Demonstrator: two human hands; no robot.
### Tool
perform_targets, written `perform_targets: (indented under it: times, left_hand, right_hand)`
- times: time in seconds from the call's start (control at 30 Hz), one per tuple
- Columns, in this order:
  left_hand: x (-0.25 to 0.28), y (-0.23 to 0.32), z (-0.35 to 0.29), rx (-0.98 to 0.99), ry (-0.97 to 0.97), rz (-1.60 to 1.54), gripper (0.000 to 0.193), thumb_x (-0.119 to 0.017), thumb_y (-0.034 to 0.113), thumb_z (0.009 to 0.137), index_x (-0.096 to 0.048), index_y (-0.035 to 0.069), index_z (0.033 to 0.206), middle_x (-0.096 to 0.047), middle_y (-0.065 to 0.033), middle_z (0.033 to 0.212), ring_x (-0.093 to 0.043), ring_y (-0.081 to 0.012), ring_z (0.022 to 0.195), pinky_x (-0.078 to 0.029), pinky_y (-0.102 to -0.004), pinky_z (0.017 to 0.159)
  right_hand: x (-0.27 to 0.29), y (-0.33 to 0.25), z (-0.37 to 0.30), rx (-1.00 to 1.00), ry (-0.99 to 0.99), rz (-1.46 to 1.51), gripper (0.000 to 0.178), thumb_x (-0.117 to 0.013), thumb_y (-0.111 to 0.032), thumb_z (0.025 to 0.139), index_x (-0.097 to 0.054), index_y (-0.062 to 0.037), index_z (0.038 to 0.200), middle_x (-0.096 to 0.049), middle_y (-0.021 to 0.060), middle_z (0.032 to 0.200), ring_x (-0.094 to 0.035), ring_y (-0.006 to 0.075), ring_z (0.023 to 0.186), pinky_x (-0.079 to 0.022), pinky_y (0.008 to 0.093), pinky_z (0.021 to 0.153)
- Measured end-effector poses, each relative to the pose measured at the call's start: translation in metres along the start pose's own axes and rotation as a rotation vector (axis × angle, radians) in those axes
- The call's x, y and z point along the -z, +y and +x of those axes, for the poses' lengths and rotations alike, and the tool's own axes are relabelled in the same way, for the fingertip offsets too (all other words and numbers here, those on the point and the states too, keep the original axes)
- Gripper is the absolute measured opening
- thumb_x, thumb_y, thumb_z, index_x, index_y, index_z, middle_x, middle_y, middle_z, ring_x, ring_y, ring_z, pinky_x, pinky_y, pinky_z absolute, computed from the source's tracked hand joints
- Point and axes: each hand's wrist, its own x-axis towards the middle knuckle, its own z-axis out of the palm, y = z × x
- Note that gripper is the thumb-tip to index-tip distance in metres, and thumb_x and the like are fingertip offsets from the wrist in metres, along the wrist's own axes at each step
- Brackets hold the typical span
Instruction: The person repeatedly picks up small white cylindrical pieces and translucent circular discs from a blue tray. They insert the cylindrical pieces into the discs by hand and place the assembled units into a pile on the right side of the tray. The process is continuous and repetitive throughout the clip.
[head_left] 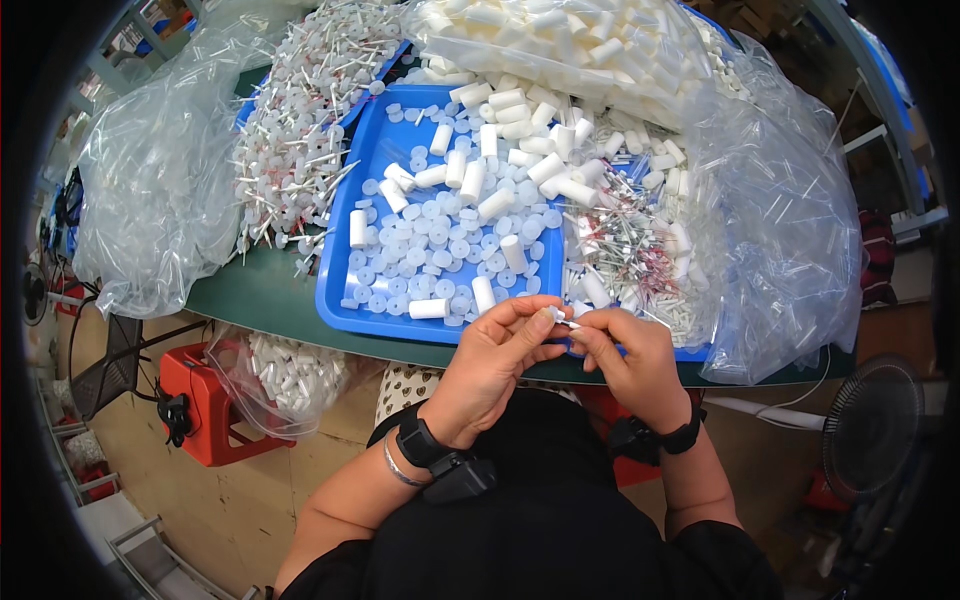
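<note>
My left hand (497,352) pinches a small translucent white disc (556,313) between thumb and fingers, over the front edge of the blue tray (345,318). Close on its right, my right hand (632,358) is closed in a pinch on a thin, pin-like piece (571,324) that meets the disc. Fingers partly hide where the two join. Pale round discs (430,238) with centre holes lie loose in the tray, white cylinders (456,168) scattered among them. Thin-stemmed pieces with white and red parts (640,245) are heaped right of the discs.
A heap of discs on white stems (300,130) rises at the far left. Behind the tray lies a clear bag of white cylinders (570,45). Crumpled plastic bags (150,170) flank both sides of the green table (250,300). A red stool (200,405) and a fan (875,425) stand below.
</note>
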Motion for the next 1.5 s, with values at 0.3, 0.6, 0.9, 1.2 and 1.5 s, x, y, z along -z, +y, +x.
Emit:
perform_targets:
  times: [0.3,0.6,0.9,1.2,1.5]
  left_hand:
    - [0.004,0.002,-0.001,0.040,0.031,0.018,0.024,-0.059,0.016,0.094,-0.060,-0.002,0.111,-0.062,-0.0023,0.087,-0.058,-0.0073,0.076,-0.048,-0.0212,0.071]
    - [0.004,-0.009,0.000,-0.023,0.057,-0.121,0.025,-0.060,0.017,0.094,-0.061,-0.003,0.110,-0.062,-0.0019,0.085,-0.058,-0.0073,0.073,-0.049,-0.0211,0.071]
    - [-0.004,0.005,-0.004,-0.037,0.070,0.089,0.027,-0.059,0.016,0.094,-0.060,-0.005,0.112,-0.063,-0.0025,0.086,-0.057,-0.0074,0.074,-0.049,-0.0213,0.072]
    - [0.003,-0.001,-0.001,-0.037,0.029,-0.042,0.028,-0.058,0.015,0.095,-0.058,-0.006,0.114,-0.061,-0.0024,0.086,-0.056,-0.0073,0.075,-0.048,-0.0220,0.075]
    - [0.003,-0.003,-0.002,-0.010,0.033,-0.058,0.027,-0.061,0.014,0.093,-0.058,-0.002,0.114,-0.060,-0.0020,0.092,-0.055,-0.0078,0.079,-0.048,-0.0225,0.077]
  right_hand:
    - [-0.008,0.002,0.000,0.112,-0.073,-0.119,0.012,-0.065,-0.009,0.087,-0.062,0.0000,0.095,-0.064,0.0100,0.070,-0.062,0.0194,0.053,-0.047,0.0276,0.049]
    - [-0.024,0.003,-0.001,0.247,0.058,-0.245,0.006,-0.063,-0.006,0.088,-0.063,-0.0009,0.091,-0.062,0.0060,0.060,-0.060,0.0138,0.046,-0.044,0.0249,0.042]
    - [-0.018,-0.006,0.002,0.192,0.046,-0.237,0.007,-0.066,-0.007,0.085,-0.062,-0.0017,0.087,-0.061,0.0100,0.065,-0.061,0.0230,0.052,-0.044,0.0320,0.046]
    - [-0.023,0.001,0.003,0.194,0.077,-0.201,0.007,-0.066,-0.006,0.084,-0.062,-0.0016,0.088,-0.060,0.0102,0.064,-0.060,0.0225,0.050,-0.043,0.0316,0.045]
    - [-0.023,-0.008,0.000,-0.131,-0.011,0.144,0.009,-0.058,-0.006,0.092,-0.062,0.0017,0.091,-0.061,0.0043,0.061,-0.055,0.0067,0.048,-0.041,0.0206,0.044]
